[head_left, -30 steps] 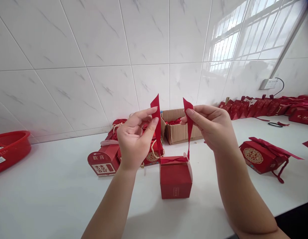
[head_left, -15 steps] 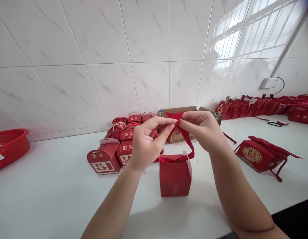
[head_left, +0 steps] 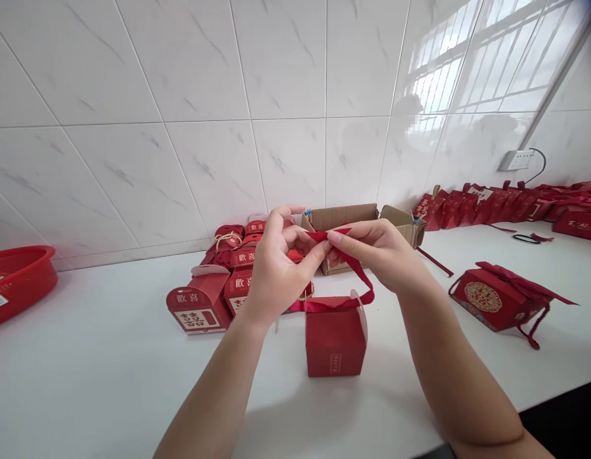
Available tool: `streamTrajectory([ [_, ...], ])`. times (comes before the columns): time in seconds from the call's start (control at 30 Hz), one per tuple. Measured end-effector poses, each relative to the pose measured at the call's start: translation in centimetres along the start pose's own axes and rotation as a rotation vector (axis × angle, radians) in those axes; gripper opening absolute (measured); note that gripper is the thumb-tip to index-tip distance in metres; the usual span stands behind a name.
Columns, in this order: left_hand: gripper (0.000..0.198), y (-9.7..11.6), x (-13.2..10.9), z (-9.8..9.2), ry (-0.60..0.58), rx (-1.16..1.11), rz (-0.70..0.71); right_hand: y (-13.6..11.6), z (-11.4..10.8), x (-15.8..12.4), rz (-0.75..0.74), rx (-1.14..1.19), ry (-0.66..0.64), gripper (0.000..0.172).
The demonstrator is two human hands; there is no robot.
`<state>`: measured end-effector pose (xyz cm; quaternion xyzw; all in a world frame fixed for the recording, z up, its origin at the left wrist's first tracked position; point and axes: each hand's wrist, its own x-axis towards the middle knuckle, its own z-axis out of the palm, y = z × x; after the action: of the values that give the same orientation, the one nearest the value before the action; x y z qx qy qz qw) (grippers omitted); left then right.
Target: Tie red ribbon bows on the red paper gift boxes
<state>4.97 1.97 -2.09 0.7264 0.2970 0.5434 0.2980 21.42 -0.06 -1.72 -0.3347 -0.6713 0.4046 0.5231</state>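
Observation:
A small red gift box [head_left: 335, 343] stands on the white counter [head_left: 94, 376] in front of me. A red ribbon [head_left: 359, 278] runs from its top up to my hands. My left hand [head_left: 276, 271] and my right hand [head_left: 379, 254] meet above the box, each pinching a ribbon end, and the two ends cross between my fingertips. Both hands are closed on the ribbon.
Several red boxes [head_left: 199, 307] cluster behind my left hand by the tiled wall. An open cardboard carton [head_left: 357, 223] sits behind my hands. A flat red box [head_left: 496, 296] with ribbons lies to the right, more red boxes [head_left: 496, 205] line the far right, and a red basket [head_left: 18, 280] sits at left.
My hands held the ribbon ends apart and upright, then came together above the box. The ends now cross between my fingers and hang lower.

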Motion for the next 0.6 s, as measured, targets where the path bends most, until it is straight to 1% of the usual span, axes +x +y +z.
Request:
streamTrajectory([
  [0.17, 0.024, -0.3, 0.3, -0.1, -0.034, -0.008, 0.01, 0.8, -0.3, 0.7, 0.005, 0.155, -0.028, 0.026],
  [0.23, 0.021, -0.4, 0.5, -0.2, -0.049, -0.05, -0.002, 1.1, -0.4, 0.9, -0.001, 0.194, -0.041, 0.026],
  [0.27, 0.021, -0.4, 0.5, -0.3, -0.072, -0.068, -0.021, 1.3, -0.5, 1.1, -0.003, 0.203, -0.044, 0.027],
  [0.33, 0.02, -0.3, 0.7, -0.5, -0.163, -0.078, -0.076, 1.5, -0.8, 1.2, -0.005, 0.197, -0.044, 0.028],
  [0.4, 0.024, -0.2, 0.8, -0.7, -0.261, -0.063, -0.146, 1.6, -1.3, 1.2, -0.029, 0.148, -0.053, 0.029],
  [0.43, 0.028, -0.2, 0.9, -0.8, -0.288, -0.057, -0.175, 1.6, -1.5, 1.2, -0.051, 0.1, -0.068, 0.029],
  [0.5, 0.035, -0.3, 1.0, -1.0, -0.293, -0.064, -0.21, 1.5, -2.1, 1.0, -0.111, -0.035, -0.112, 0.026],
  [0.6, 0.037, -0.5, 1.2, -1.1, -0.267, -0.094, -0.23, 1.2, -2.7, 0.6, -0.2, -0.278, -0.179, 0.023],
])
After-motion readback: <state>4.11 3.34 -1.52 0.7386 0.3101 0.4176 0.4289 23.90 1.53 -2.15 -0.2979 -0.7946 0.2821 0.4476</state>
